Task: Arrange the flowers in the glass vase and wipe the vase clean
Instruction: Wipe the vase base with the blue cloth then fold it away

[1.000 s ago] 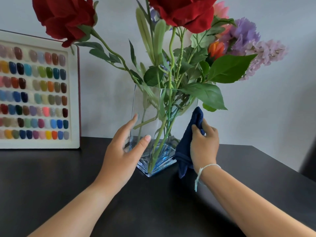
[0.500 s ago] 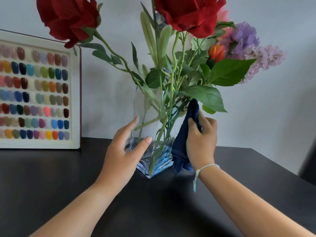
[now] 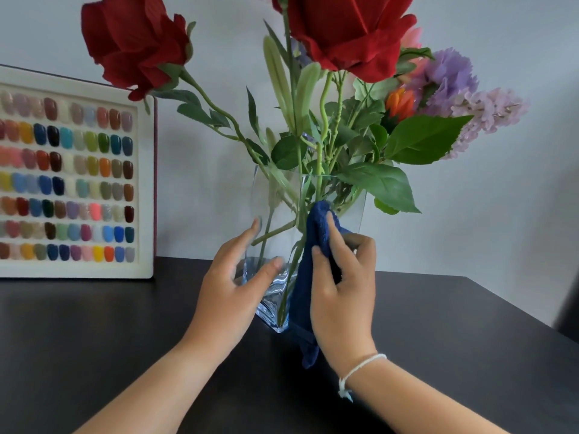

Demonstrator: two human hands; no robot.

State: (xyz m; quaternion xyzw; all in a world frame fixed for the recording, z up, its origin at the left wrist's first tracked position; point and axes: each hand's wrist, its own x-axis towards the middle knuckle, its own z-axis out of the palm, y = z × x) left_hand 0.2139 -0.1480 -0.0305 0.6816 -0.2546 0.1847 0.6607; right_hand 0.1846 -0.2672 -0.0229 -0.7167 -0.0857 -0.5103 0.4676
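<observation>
Pale grey wall (image 3: 517,233) behind a dark table (image 3: 94,346), on which a clear, square-sided glass vase (image 3: 275,211) stands near the middle. The vase holds flowers (image 3: 351,29): two large red roses, purple and lilac blooms, an orange bud and green leaves, with stems crossing inside the glass. Left hand (image 3: 232,286): fingers spread wide, thumb and fingertips resting on the vase's lower left face. Right hand (image 3: 341,292): fingers curled closed around a dark blue cloth (image 3: 310,277), pressing it against the vase's front corner edge; the cloth's lower end hangs to the tabletop. A white string bracelet (image 3: 360,368) circles the right wrist. At left, a white-framed display board of coloured nail samples (image 3: 72,180) leans upright against the wall.
</observation>
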